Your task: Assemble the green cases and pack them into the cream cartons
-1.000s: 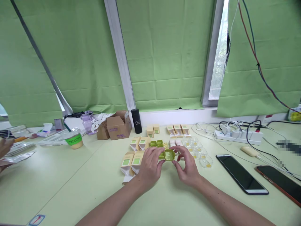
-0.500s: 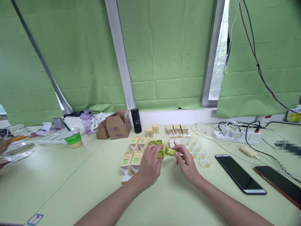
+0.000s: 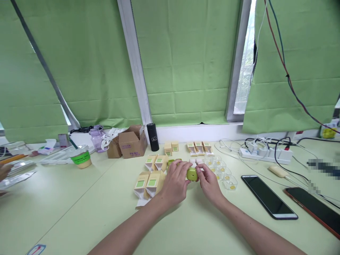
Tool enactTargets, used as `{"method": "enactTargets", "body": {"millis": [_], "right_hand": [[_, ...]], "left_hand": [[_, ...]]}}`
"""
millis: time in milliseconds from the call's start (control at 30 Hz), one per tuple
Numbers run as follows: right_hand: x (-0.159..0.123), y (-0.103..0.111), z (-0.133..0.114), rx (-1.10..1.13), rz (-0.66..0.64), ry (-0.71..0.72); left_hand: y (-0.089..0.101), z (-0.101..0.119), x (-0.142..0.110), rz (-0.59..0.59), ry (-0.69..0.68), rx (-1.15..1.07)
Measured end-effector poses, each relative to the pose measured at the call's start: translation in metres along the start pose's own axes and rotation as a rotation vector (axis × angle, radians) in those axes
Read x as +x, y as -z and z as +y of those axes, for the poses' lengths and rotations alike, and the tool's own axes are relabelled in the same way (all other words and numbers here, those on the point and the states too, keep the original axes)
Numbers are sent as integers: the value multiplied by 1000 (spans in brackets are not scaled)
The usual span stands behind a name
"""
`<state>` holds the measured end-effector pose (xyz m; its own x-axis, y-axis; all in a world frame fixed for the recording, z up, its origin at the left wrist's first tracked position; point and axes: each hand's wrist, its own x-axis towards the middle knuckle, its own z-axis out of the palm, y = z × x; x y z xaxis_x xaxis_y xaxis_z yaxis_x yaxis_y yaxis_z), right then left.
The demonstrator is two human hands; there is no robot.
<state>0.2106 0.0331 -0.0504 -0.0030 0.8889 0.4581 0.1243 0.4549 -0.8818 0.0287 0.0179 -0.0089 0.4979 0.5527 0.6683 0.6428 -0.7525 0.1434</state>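
Note:
A small glossy green rounded case (image 3: 192,174) is held up between my two hands, over the middle of the table. My left hand (image 3: 175,180) grips it from the left with the fingers curled over it. The thumb and fingertips of my right hand (image 3: 209,182) pinch its right side. Left of my hands stand several small cream cartons (image 3: 155,182) with green windows and open flaps. To the right sit several clear plastic cups (image 3: 230,182) with yellow centres. Other green pieces (image 3: 170,162) and small white pieces (image 3: 196,161) behind my hands are partly hidden.
Behind are more small cartons (image 3: 199,148), a black bottle (image 3: 152,137) and a brown cardboard box (image 3: 132,141). Two phones (image 3: 269,196) and a power strip (image 3: 265,156) with cables lie right. A drink cup (image 3: 81,156) stands left; another person's hand (image 3: 4,171) shows at the far left.
My left hand has moved right and now meets the green case. The case has turned so that a broader face shows. The whole view has shifted slightly.

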Motion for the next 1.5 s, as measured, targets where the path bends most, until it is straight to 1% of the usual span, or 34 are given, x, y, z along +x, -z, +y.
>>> {"method": "enactTargets", "body": {"millis": [133,200,267,367,433,500,567,700,800,867,1033,1167,1267,1367,1500], "right_hand": [[0,0,1,15,-41,10],[-1,3,1,-27,-60,35],[-2,6,2,-173,-52,95],[-2,9,5,-506,-67,254],[-2,9,6,-690,-142,366],[-2,6,7,-809,-237,442],[-3,3,7,-890,-314,468],[-3,-2,6,-1009,-424,463],[-2,-3,6,-1052,-483,468],[-2,-4,7,-1065,-501,469],[-2,-6,5,-1090,-503,466],[-2,-7,3,-1099,-528,456],[-1,-6,2,-1083,-508,460],[1,-4,3,-1025,-421,489],[2,3,6,-876,-241,561]], "left_hand": [[-3,-4,-6,-9,9,-15],[-2,-5,-10,1,16,-37],[-2,-8,-12,43,44,-66],[-4,-15,-14,141,146,-121],[-5,-20,-15,200,235,-162],[-6,-24,-14,238,312,-221],[-8,-28,-14,255,368,-310],[-12,-33,-14,246,455,-554],[-16,-32,-15,223,495,-759],[-17,-30,-15,205,532,-884],[-16,-22,-14,183,627,-1093],[-17,-22,-13,174,659,-1173],[-19,-25,-14,199,678,-1224],[-21,-28,-15,230,698,-1278],[-20,-29,-15,262,695,-1353]]}}
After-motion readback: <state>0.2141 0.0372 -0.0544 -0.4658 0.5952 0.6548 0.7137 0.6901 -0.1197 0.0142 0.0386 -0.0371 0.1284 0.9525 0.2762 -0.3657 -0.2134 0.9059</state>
